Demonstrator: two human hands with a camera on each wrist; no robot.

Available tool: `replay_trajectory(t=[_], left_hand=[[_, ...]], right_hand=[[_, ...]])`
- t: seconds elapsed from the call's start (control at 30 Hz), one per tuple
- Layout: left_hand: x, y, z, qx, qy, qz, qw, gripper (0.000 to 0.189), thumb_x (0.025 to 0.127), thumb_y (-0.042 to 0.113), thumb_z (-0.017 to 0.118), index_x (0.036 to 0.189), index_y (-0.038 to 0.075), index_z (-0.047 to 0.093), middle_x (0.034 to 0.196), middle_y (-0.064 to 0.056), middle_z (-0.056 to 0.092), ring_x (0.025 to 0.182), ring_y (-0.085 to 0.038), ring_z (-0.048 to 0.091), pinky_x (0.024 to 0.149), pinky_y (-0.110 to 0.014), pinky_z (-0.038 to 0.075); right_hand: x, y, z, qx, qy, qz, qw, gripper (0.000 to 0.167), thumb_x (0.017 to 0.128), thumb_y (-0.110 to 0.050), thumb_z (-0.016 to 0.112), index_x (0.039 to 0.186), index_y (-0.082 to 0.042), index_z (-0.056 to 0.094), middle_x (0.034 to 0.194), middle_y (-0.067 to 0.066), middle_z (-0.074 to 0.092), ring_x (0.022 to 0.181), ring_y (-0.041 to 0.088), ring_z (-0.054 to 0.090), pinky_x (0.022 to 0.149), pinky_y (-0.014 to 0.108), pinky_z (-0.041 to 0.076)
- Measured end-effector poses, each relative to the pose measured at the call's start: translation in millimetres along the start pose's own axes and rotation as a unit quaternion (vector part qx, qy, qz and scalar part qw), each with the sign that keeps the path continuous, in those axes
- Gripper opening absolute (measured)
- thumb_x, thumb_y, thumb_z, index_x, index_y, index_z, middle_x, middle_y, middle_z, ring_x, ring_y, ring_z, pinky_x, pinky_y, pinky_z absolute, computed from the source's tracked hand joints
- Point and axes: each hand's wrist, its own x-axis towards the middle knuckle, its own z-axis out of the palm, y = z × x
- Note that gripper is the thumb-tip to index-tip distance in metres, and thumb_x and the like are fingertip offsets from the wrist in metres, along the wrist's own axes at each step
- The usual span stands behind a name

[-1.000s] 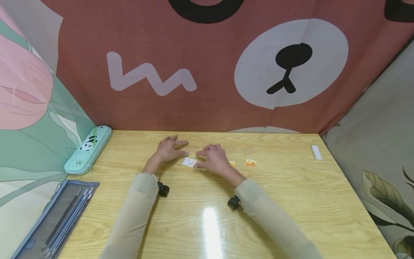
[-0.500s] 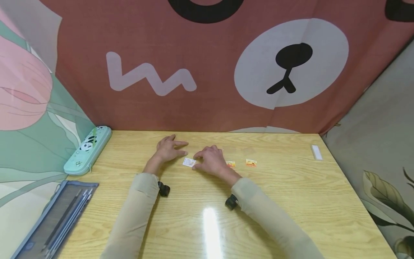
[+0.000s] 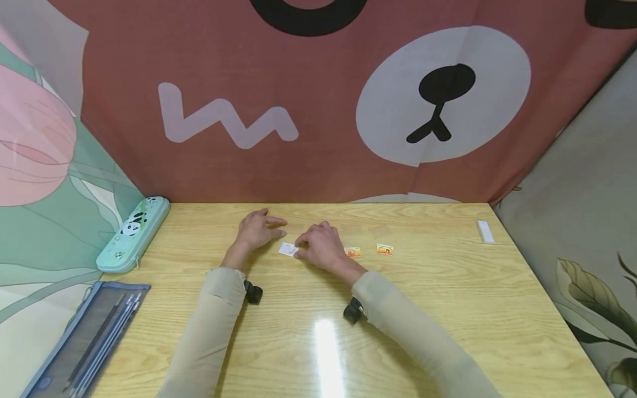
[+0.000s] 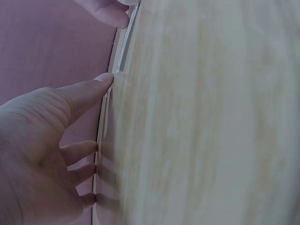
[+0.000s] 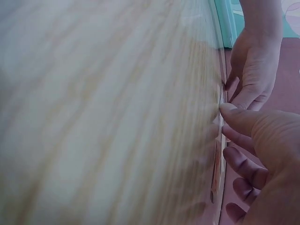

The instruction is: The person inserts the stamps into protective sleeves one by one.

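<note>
A small white printed stamp [image 3: 287, 249] lies on the wooden table between the two hands. My right hand [image 3: 320, 247] pinches its right end between thumb and forefinger; the other fingers are bent above the table. To its left, my left hand [image 3: 255, 229] rests on the table with fingers spread, its thumb tip close to the stamp's upper left corner. In the left wrist view the left thumb [image 4: 86, 93] reaches the stamp's near end. An orange-yellow stamp [image 3: 353, 252] lies just right of the right hand, and another orange stamp [image 3: 385, 250] lies farther right.
A mint panda pencil case [image 3: 133, 235] and a mesh pouch of pencils [image 3: 89, 337] lie along the left side. A white eraser-like block [image 3: 485, 232] sits at the far right. A brown bear-print cloth [image 3: 224, 171] hangs behind the table's back edge.
My right hand has shifted slightly left, and its thumb and forefinger have come together on the white stamp's right end. More of the nearer orange-yellow stamp shows. The left hand stays put.
</note>
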Motion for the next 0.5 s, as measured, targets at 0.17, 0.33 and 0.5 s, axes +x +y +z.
replay_trajectory(t=[0.17,0.33,0.5], left_hand=[[-1.1,1.2,-1.0,0.002,0.005,0.003,1.0000,0.035,0.095,0.040,0.069,0.129,0.030,0.071,0.165,-0.019,0.029,0.150,-0.049,0.026,0.120,-0.068,0.020],[-0.3,2.0,-0.7,0.008,0.010,0.002,0.9999,0.032,0.095,0.040,0.069,0.125,0.029,0.073,0.164,-0.019,0.032,0.149,-0.048,0.029,0.120,-0.067,0.023],[-1.4,2.2,-2.4,0.003,0.013,0.000,0.9999,0.031,0.096,0.040,0.070,0.124,0.028,0.073,0.164,-0.020,0.032,0.150,-0.048,0.029,0.121,-0.067,0.022]], right_hand=[[0.5,-2.2,-1.4,-0.005,-0.005,-0.008,0.9999,0.027,0.088,-0.043,0.078,0.112,-0.031,0.079,0.115,-0.008,0.073,0.109,0.020,0.054,0.095,0.042,0.046],[1.7,-4.4,-2.9,-0.005,-0.016,-0.009,0.9998,0.025,0.089,-0.040,0.078,0.111,-0.029,0.079,0.114,-0.007,0.074,0.108,0.022,0.057,0.093,0.044,0.049],[4.0,-6.4,-5.0,-0.005,-0.025,-0.007,0.9996,0.025,0.089,-0.039,0.078,0.112,-0.028,0.078,0.114,-0.006,0.075,0.106,0.022,0.057,0.093,0.044,0.049]])
